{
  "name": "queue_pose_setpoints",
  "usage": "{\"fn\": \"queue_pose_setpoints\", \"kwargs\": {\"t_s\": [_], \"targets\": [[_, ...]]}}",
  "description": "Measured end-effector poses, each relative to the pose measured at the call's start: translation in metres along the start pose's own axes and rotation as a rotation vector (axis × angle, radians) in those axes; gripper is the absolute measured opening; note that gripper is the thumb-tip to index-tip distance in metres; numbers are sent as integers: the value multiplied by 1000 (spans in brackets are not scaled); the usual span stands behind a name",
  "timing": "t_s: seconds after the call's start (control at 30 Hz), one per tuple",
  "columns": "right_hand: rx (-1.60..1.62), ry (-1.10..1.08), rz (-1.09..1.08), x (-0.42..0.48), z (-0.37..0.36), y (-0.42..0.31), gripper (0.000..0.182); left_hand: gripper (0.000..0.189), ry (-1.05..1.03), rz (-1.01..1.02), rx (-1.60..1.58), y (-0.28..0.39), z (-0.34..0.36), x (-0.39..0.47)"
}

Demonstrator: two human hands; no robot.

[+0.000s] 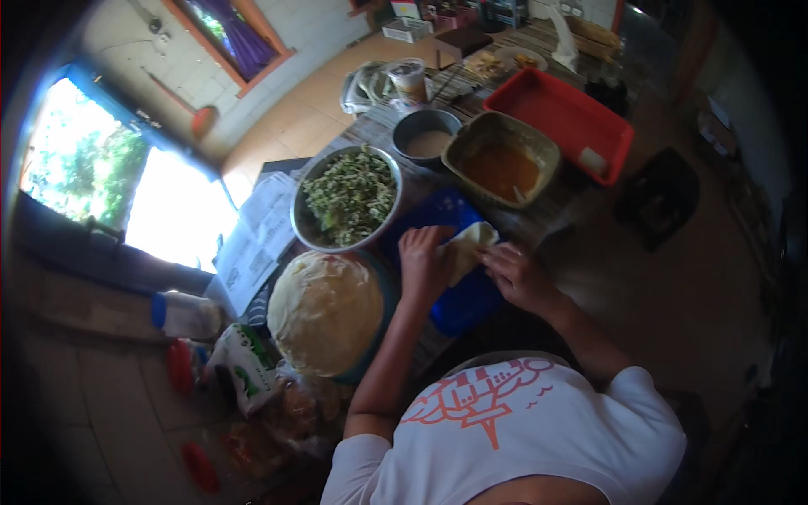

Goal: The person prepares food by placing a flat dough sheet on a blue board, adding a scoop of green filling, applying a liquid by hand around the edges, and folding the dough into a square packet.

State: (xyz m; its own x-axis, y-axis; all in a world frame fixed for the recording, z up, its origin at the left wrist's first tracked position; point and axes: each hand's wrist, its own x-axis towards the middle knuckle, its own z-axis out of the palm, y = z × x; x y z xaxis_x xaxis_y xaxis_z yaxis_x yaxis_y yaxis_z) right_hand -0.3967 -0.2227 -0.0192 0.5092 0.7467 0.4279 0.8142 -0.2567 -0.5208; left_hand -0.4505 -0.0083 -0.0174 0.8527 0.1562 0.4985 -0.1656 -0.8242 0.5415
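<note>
A pale, thin wrapper sheet [468, 249] is held above a blue tray [464, 309] between both hands. My left hand [428, 255] grips its left side, the fingertips partly hidden by the dough. My right hand [510, 268] pinches its right edge between thumb and fingers. A stack of round, pale wrapper sheets [328, 312] lies to the left of my left forearm, on a teal support. Beyond it is a metal bowl [399, 196] of chopped green and white vegetable filling [348, 199]. Past the tray stands an olive-coloured tub [552, 148] holding orange liquid, with a utensil in it.
A dark round pot [426, 136] with pale contents stands beside the tub. A red tray [555, 117] lies behind it. Printed papers [252, 252], a jar [189, 314] and plastic packets [243, 366] are at the left. A lidded cup [407, 81] and plates of food stand farther back.
</note>
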Motion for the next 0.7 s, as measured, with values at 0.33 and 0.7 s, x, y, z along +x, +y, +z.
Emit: {"fn": "queue_pose_setpoints", "kwargs": {"t_s": [0.33, 0.7], "targets": [[-1, 21, 39, -4, 7, 16, 32, 16, -338, -72, 248, 1, 36, 50], [77, 225, 221, 20, 24, 19, 24, 25, -481, -274, -475, -20, 2, 49]]}}
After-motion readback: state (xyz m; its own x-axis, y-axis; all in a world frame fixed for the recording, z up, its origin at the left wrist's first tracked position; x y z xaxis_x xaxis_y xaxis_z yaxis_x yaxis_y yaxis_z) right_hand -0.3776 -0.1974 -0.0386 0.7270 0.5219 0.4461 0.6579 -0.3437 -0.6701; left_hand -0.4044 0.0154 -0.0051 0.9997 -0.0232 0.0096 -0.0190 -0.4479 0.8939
